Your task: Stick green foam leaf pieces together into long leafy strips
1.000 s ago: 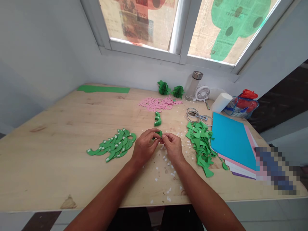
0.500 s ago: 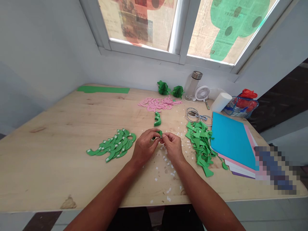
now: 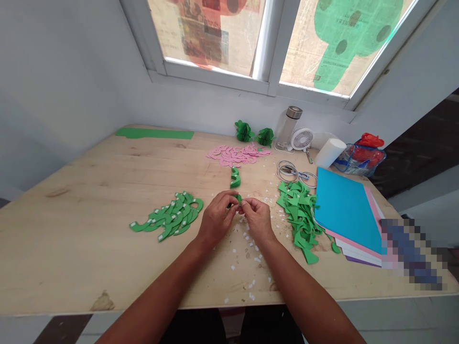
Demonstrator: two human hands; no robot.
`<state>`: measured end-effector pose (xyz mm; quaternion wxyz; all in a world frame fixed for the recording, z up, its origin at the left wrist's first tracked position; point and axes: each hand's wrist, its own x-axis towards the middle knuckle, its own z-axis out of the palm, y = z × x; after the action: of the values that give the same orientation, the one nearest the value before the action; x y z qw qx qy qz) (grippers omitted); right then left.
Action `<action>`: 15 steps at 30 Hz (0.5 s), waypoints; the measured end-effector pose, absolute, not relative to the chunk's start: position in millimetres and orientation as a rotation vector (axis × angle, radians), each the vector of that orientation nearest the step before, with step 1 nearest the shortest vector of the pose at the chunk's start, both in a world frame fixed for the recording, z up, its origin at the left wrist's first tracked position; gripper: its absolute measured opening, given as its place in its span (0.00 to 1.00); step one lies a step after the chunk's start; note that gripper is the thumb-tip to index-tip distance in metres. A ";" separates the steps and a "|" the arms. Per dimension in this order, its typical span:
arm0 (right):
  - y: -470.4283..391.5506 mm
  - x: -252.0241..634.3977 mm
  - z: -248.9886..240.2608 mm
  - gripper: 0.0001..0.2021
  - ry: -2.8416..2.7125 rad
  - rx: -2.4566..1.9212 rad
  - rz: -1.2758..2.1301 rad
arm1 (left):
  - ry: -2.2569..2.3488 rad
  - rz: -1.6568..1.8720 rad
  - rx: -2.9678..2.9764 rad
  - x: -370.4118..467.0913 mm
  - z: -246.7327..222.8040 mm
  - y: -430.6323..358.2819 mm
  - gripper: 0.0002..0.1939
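Observation:
My left hand (image 3: 221,212) is closed on a small green paper cutout (image 3: 236,197), mostly hidden by the fingers. On its right side, my right hand (image 3: 256,214) pinches at the edge of the same piece, fingertips close to the left thumb. Just beyond the hands lies a small stack of curved green cutouts (image 3: 235,177) with white patches. To the left spreads a pile of curved green cutouts (image 3: 175,216), many bearing small white squares. Tiny white paper bits (image 3: 256,259) are scattered on the wood below and around the hands.
Green scraps (image 3: 301,220) and coloured sheets (image 3: 349,210) lie to the right, with scissors (image 3: 296,173) behind. Pink cutouts (image 3: 238,155), two green paper shapes (image 3: 244,132), a bottle (image 3: 288,126), a small fan (image 3: 301,139) and a white roll (image 3: 330,152) stand or lie towards the window.
Both hands stay almost in the same place around the green cutout. The whole view has shifted very slightly; nothing on the table has visibly moved.

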<state>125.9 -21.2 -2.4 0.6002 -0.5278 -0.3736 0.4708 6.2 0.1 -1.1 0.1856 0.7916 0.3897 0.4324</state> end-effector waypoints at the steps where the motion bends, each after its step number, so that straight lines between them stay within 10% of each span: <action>1: -21.4 125.7 -1.8 0.07 -0.864 -1.225 1.092 | 1.097 1.208 2.235 6.3 -0.6 -0.2 0.05; 15: -19.9 128.0 -4.1 0.09 -0.822 -1.248 1.098 | 1.081 1.189 2.261 6.0 -1.1 1.1 0.04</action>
<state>128.0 -19.9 -4.1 0.6002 -0.5383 -0.3547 0.4736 6.0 1.1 -1.1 0.1830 0.8014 0.3831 0.4213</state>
